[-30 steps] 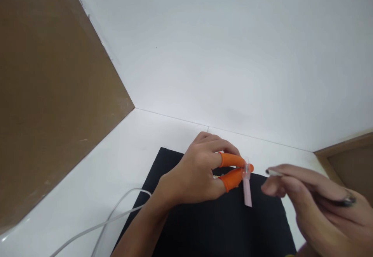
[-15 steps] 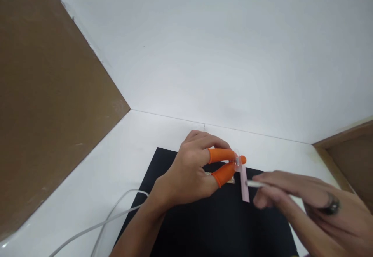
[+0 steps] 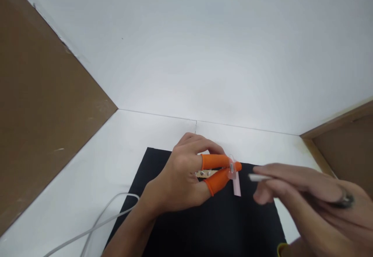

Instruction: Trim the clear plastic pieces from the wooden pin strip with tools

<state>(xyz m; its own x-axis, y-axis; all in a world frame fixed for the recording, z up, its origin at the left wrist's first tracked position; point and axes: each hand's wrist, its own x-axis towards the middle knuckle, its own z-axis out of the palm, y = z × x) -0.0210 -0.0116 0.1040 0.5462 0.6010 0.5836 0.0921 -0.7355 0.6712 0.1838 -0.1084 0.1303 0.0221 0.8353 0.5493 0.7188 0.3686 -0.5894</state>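
Observation:
Orange finger cots cover two fingertips of my left hand [image 3: 185, 175], which pinches a small clear plastic piece [image 3: 232, 169] with a tiny metallic bit inside. Just under those fingertips a narrow pale pink strip [image 3: 237, 186] extends over the black mat [image 3: 210, 226]; whether it joins the clear piece I cannot tell. Behind the fingers, partly hidden, is a beige strip [image 3: 201, 174] with small shiny bits on it. To the right, my right hand [image 3: 314, 202], slightly blurred and wearing a dark ring, grips a thin white stick [image 3: 258, 177]. The stick's tip is apart from the strip.
A white cable [image 3: 96, 226] loops over the white surface and the mat's left edge. Brown panels stand at the left [image 3: 52, 105] and right [image 3: 346, 144], with a white wall [image 3: 204, 55] behind. Part of a yellow band [image 3: 280, 249] shows near my right wrist.
The white stick's tip, earlier over the pink strip, is now to the right of it. More of the beige strip shows, and the camera view has shifted slightly. My left hand keeps its pinch.

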